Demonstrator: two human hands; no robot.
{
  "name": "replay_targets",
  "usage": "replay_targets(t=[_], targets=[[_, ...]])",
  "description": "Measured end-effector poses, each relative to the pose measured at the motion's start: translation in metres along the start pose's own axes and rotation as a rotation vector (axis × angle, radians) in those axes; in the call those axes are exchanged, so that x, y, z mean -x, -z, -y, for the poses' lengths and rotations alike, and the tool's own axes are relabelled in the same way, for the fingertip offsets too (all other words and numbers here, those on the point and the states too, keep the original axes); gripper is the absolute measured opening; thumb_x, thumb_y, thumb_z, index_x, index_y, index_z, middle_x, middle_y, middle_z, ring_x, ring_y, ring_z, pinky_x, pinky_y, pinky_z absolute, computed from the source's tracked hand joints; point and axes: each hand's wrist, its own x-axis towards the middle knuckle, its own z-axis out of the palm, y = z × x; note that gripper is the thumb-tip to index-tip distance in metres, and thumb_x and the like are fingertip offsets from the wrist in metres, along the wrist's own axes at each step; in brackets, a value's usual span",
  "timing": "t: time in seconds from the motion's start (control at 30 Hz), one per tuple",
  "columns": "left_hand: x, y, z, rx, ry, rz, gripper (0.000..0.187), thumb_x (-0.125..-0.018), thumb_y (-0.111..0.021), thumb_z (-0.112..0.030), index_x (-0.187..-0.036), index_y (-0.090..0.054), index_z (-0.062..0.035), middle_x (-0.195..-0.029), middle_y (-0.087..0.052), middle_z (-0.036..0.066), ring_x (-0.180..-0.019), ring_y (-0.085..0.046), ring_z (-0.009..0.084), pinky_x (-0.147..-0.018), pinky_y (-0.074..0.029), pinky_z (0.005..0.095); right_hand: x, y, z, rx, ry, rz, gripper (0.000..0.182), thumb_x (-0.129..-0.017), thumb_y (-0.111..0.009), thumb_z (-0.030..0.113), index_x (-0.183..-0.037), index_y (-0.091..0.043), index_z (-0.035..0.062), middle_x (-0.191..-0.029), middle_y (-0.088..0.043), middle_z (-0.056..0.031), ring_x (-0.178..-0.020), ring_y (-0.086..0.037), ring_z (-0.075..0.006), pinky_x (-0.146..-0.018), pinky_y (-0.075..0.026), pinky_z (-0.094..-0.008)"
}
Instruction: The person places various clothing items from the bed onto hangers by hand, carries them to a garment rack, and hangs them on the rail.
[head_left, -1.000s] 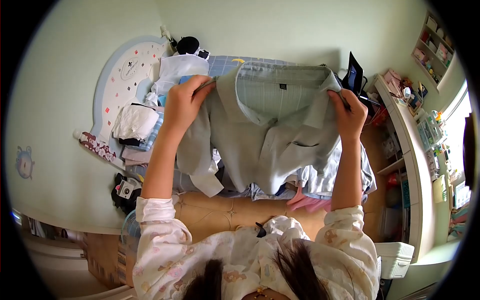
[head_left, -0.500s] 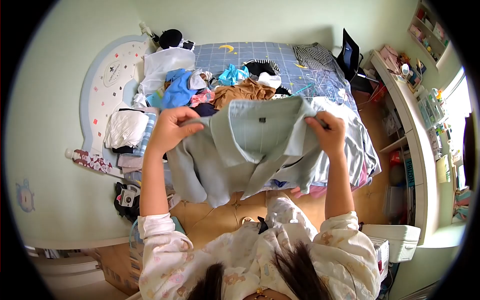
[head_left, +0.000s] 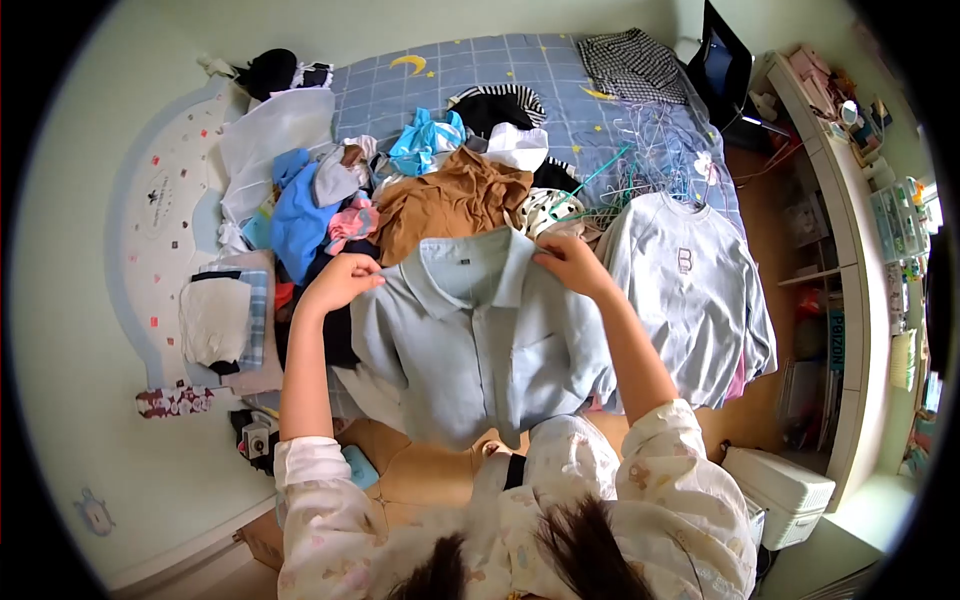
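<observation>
Left hand (head_left: 347,281): fingers pinched closed on one shoulder of a pale grey-green collared shirt (head_left: 480,345). Right hand (head_left: 566,262): fingers closed on the other shoulder. The shirt hangs between the 2 hands, collar toward the bed (head_left: 480,62), hem toward the wearer's legs, over the bed's near edge. A small dark label (head_left: 464,262) sits inside the collar, its text too small to read. Just right, a grey sweatshirt (head_left: 688,290) lies spread, marked with a letter "B". Beyond the collar is a heap with brown cloth (head_left: 450,200); open blue bedding shows farther back. At far right, a teal item (head_left: 837,340) on the shelving reads "PBIZON".
</observation>
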Motion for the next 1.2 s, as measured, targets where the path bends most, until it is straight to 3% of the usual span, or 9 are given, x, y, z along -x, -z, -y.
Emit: replay_targets(t=[0.2, 0.4, 0.53, 0.7, 0.8, 0.9, 1.03, 1.17, 1.2], targets=[[-0.179, -0.008, 0.095, -0.285, -0.138, -0.44, 0.014, -0.083, -0.064, -0.01, -0.094, -0.057, -0.003, -0.074, -0.064, 0.007, -0.068, -0.062, 0.0185, -0.063, -0.048, 0.0317, -0.112, -0.028, -0.132, -0.089, -0.161, -0.314, 0.025, -0.081, -0.066, 0.014, -0.103, -0.064, 0.0023, -0.093, -0.067, -0.0133, -0.081, -0.064, -0.0244, -0.076, -0.049, -0.033], [-0.228, -0.076, 0.103, -0.284, 0.125, -0.304, 0.023, -0.082, -0.067, -0.025, -0.094, -0.06, -0.0072, -0.083, -0.067, 0.009, -0.076, -0.064, 0.0239, -0.066, -0.048, 0.0353, -0.128, -0.008, -0.264, -0.048, -0.376, -0.475, 0.028, -0.079, -0.068, 0.016, -0.102, -0.064, 0.0001, -0.087, -0.068, -0.0148, -0.082, -0.066, -0.0238, -0.074, -0.051, -0.0319], [-0.247, -0.117, 0.129, -0.263, 0.207, -0.281, 0.027, -0.081, -0.068, -0.03, -0.095, -0.06, -0.0081, -0.078, -0.064, 0.008, -0.073, -0.062, 0.0235, -0.065, -0.047, 0.0358, -0.138, 0.033, -0.331, -0.088, -0.625, -0.634, 0.027, -0.084, -0.064, 0.009, -0.108, -0.062, -0.003, -0.08, -0.067, -0.008, -0.074, -0.063, -0.0147, -0.061, -0.05, -0.0264], [-0.258, -0.139, 0.143, -0.267, 0.322, -0.329, 0.035, -0.08, -0.069, -0.037, -0.098, -0.059, -0.0085, -0.076, -0.064, 0.006, -0.072, -0.062, 0.0238, -0.065, -0.047, 0.0369, -0.191, 0.064, -0.365, -0.769, -0.772, -0.879, 0.069, -0.085, -0.066, 0.014, -0.136, -0.025, -0.0095, -0.105, -0.059, -0.0144, -0.08, -0.058, -0.0185, -0.063, -0.052, -0.0319], [-0.267, -0.143, 0.137, -0.325, 0.386, -0.365, 0.042, -0.078, -0.069, -0.042, -0.097, -0.055, -0.0067, -0.075, -0.063, 0.007, -0.073, -0.062, 0.0255, -0.065, -0.047, 0.0378, -0.228, 0.078, -0.328, -0.529, -0.921, -0.945, 0.104, -0.071, -0.08, 0.017, -0.145, -0.008, 0.0034, -0.128, -0.045, -0.0211, -0.11, -0.052, -0.0307, -0.077, -0.052, -0.0383], [-0.281, -0.143, 0.109, -0.42, 0.498, -0.312, 0.048, -0.077, -0.068, -0.046, -0.096, -0.05, -0.0063, -0.079, -0.064, 0.009, -0.077, -0.063, 0.0292, -0.065, -0.047, 0.0403, -0.25, 0.083, -0.339, 0.161, -1.102, -0.834, 0.119, -0.062, -0.085, 0.019, -0.146, -0.002, 0.0095, -0.139, -0.032, -0.0258, -0.122, -0.044, -0.0384, -0.092, -0.047, -0.0437], [-0.295, -0.155, 0.105, -0.443, 0.488, -0.304, 0.053, -0.079, -0.066, -0.048, -0.101, -0.044, -0.0058, -0.092, -0.064, 0.015, -0.085, -0.062, 0.0353, -0.07, -0.048, 0.0444, -0.257, 0.099, -0.346, 0.246, -1.172, -0.618, 0.114, -0.067, -0.077, 0.017, -0.145, 0.006, 0.0042, -0.14, -0.029, -0.0283, -0.124, -0.042, -0.0417, -0.1, -0.042, -0.0442], [-0.301, -0.163, 0.117, -0.454, 0.509, -0.304, 0.057, -0.079, -0.065, -0.05, -0.105, -0.04, -0.0047, -0.1, -0.062, 0.018, -0.089, -0.061, 0.0386, -0.073, -0.048, 0.047, -0.252, 0.114, -0.397, 0.229, -1.118, -0.801, 0.07, -0.066, -0.07, 0.018, -0.125, -0.04, -0.0067, -0.118, -0.054, -0.0252, -0.112, -0.053, -0.037, -0.094, -0.044, -0.0401], [-0.302, -0.164, 0.117, -0.451, 0.522, -0.3, 0.058, -0.079, -0.064, -0.051, -0.105, -0.04, -0.0045, -0.101, -0.061, 0.019, -0.09, -0.061, 0.039, -0.074, -0.048, 0.0473, -0.25, 0.112, -0.389, 0.238, -1.035, -0.843, 0.069, -0.067, -0.07, 0.019, -0.123, -0.04, -0.0061, -0.118, -0.054, -0.0255, -0.112, -0.053, -0.0377, -0.094, -0.044, -0.0399]])
